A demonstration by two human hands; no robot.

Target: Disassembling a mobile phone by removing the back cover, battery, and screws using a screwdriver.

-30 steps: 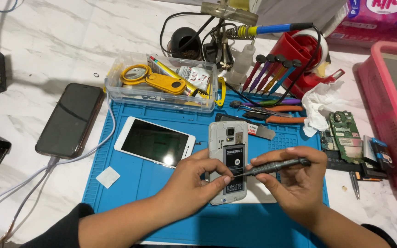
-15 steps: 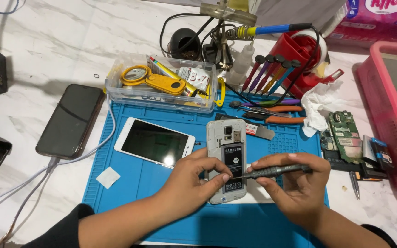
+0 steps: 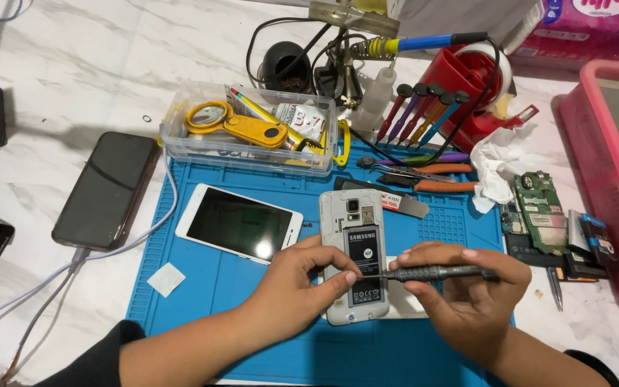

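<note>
Barely shifted since before, the right hand (image 3: 471, 301) grips a screwdriver (image 3: 435, 272) pointing to 9 o'clock over the backless phone (image 3: 354, 254), which the left hand (image 3: 291, 290) pinches.

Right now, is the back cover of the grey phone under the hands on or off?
Off. The grey phone lies face down on the blue mat with its black battery and camera exposed; the screwdriver tip touches the battery.

Opened phone (image 3: 353, 258) on mat (image 3: 216, 287) under left hand (image 3: 291, 290), screwdriver (image 3: 431, 272) in right hand (image 3: 474, 301), second phone (image 3: 238, 223) left of the left hand, tool tray (image 3: 248, 132) beyond it, circuit board (image 3: 541, 211) right of the right hand.
</note>
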